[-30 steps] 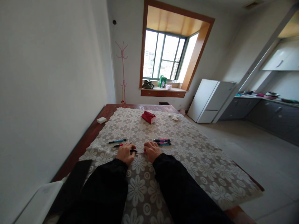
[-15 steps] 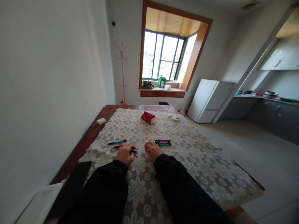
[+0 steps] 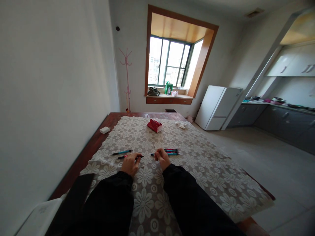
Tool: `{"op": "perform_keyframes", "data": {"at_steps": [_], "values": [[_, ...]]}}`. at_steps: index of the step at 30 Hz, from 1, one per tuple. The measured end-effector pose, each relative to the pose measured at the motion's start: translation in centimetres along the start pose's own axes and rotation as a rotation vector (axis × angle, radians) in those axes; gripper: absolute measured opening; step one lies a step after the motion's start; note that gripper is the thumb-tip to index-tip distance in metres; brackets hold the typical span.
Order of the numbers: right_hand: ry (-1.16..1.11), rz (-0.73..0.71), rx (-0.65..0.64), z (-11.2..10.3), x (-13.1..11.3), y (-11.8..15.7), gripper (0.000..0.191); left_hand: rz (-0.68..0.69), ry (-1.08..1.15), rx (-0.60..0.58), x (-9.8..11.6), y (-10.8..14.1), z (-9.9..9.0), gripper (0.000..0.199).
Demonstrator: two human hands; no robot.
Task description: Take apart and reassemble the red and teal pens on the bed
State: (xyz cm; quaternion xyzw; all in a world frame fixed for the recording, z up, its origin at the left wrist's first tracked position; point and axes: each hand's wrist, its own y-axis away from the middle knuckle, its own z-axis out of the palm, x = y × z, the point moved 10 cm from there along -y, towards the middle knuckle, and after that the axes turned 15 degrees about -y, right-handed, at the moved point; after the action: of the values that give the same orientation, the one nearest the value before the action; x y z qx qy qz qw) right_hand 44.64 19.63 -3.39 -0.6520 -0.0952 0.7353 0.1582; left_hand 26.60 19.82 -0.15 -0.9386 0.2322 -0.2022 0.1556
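My left hand [image 3: 130,164] is closed, with a dark pen piece [image 3: 140,156] between thumb and fingers just above the cloth. Beside that hand lie a blue-and-black pen [image 3: 122,152] and a red-and-black pen [image 3: 121,157], whose far end is behind my fingers. My right hand [image 3: 162,158] is pinched, and a thin dark sliver [image 3: 154,146] shows above its fingertips, too small to name. Several red and blue pens [image 3: 172,151] lie side by side to the right of this hand. A dark tip shows just left of my right fingers.
A patterned cloth [image 3: 144,200] covers most of the wooden table [image 3: 114,115]. Farther back are a red tissue pack [image 3: 154,126], a white box [image 3: 104,130] and crumpled white scraps [image 3: 181,125]. At the near left lie a black flat object [image 3: 78,190] and a white object [image 3: 40,214].
My right fingers have lifted and curled into a pinch, with a thin sliver now showing above them. My left hand has tilted the dark pen piece upward. The whole view has shifted slightly.
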Motion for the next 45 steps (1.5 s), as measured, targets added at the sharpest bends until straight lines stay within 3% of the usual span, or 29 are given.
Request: {"op": "perform_keyframes", "data": {"at_steps": [7, 11, 26, 34, 38, 42, 45], "values": [[0.704, -0.174, -0.108, 1.1, -2.3, 0.9, 0.007, 0.012, -0.002, 0.058, 0.7, 0.1, -1.3, 0.021], [0.836, -0.161, -0.197, 2.0, -2.4, 1.2, 0.01, 0.051, 0.007, 0.071, 0.9, 0.2, -1.2, 0.018], [0.853, -0.236, -0.269, 3.0, -2.2, 1.4, 0.011, 0.13, -0.004, 0.054, 1.6, 0.3, -1.0, 0.017], [0.722, -0.304, -0.46, 5.3, -2.3, 2.6, 0.006, 0.259, 0.006, -0.045, 3.2, 0.6, 0.3, 0.018], [0.671, -0.32, -0.371, 4.5, -3.2, 2.3, 0.018, 0.265, -0.01, -0.003, 3.3, 0.6, -0.1, 0.021], [0.572, -0.37, -0.17, 2.5, -4.9, 1.9, 0.018, 0.153, 0.031, 0.168, 1.8, 0.4, -1.9, 0.021], [0.51, -0.383, -0.184, 2.6, -5.3, 2.0, 0.02, 0.05, 0.096, 0.252, 0.3, 0.5, -2.6, 0.02]]}}
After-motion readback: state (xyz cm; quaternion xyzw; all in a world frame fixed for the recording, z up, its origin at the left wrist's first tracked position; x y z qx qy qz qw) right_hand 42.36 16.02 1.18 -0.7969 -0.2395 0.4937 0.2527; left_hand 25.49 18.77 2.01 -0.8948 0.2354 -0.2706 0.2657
